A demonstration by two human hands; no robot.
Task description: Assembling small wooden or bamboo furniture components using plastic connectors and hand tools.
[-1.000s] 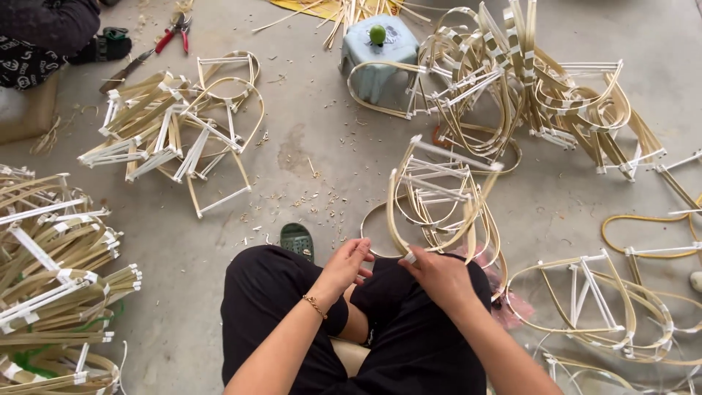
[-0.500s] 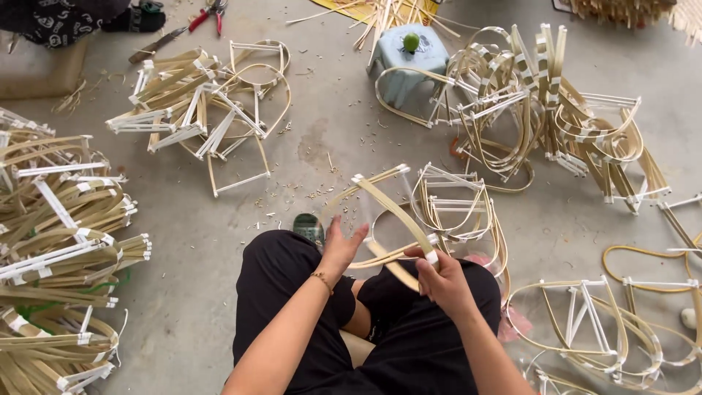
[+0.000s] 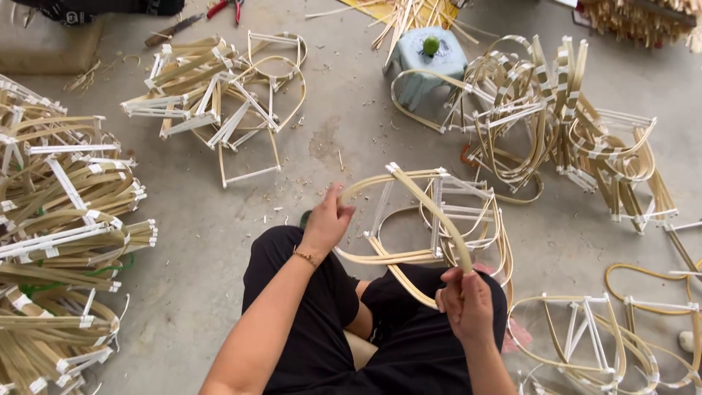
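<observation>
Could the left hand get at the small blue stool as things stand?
Probably not: the left hand grips the bamboo frame, and the blue stool stands well beyond it across bare floor, apparently past the arm's stretch.

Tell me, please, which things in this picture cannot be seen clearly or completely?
Head view only:
- The bamboo frame: its lower end is hidden inside the right hand.
- Left hand: its fingers curl behind the strip, so the grip is unclear.
- Frame pile: cut off by the left edge.
- Small green object on the stool: too small to identify.
</observation>
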